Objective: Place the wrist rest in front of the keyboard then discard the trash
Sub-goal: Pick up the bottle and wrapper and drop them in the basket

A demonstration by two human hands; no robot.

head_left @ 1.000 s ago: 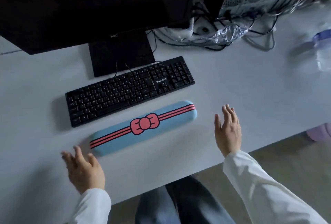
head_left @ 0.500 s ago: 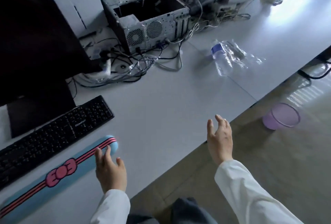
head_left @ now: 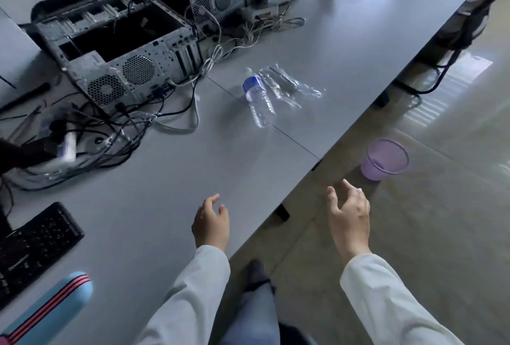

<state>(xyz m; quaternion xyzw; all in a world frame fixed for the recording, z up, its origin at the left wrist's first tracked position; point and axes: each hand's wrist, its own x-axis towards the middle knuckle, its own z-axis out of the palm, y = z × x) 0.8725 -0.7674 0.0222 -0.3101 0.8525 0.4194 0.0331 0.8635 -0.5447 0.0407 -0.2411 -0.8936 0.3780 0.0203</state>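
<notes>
The blue wrist rest (head_left: 52,306) with red stripes lies in front of the black keyboard (head_left: 33,248) at the lower left, partly out of frame. A clear plastic bottle (head_left: 259,102) with a blue label lies on its side on the white desk (head_left: 165,173), beside a crumpled clear plastic wrapper (head_left: 289,85). My left hand (head_left: 211,223) hovers over the desk near its edge, fingers apart, empty. My right hand (head_left: 349,215) is past the desk edge over the floor, fingers apart, empty. A purple waste bin (head_left: 386,160) stands on the floor.
Two open computer cases (head_left: 118,49) and a tangle of cables (head_left: 110,129) fill the back of the desk. A monitor edge shows at far left. A black chair (head_left: 469,13) stands at the upper right. My legs are below the desk edge.
The view has swung right, away from the keyboard and wrist rest. My left hand has come off the wrist rest and moved right. Bottle, wrapper and bin are now central.
</notes>
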